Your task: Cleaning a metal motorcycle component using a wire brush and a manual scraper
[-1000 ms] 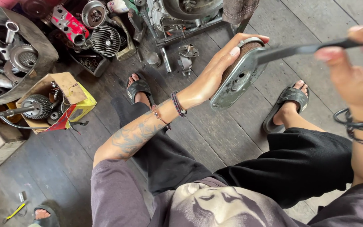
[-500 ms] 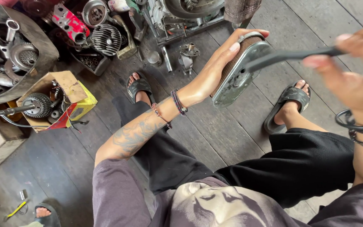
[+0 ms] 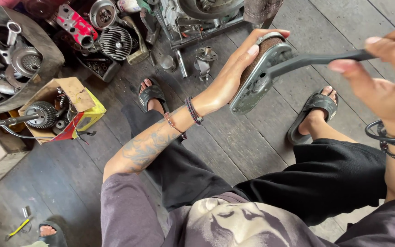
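Seated worker steadies a metal part while turning a tool on it.

The left hand (image 3: 234, 77) wraps flat around the part (image 3: 259, 73), held up above the plank floor (image 3: 234, 142). The right hand (image 3: 385, 73) pinches the dark tool (image 3: 316, 59), whose head sits on the part. A cardboard box (image 3: 62, 110) of gears lies well left of the part.

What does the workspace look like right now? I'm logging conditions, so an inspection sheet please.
Surface: dark wooden plank floor, worn.
Job's things: flat grey metal part with a brown ribbed block, and a dark tool laid against it.
Clutter: cardboard box of gears, finned cylinder, red part, engine.
Grippers: left hand holds the metal part; right hand grips the tool.
Cables: black cable by the box.
Surroundings: another person's sandalled foot, lower left.
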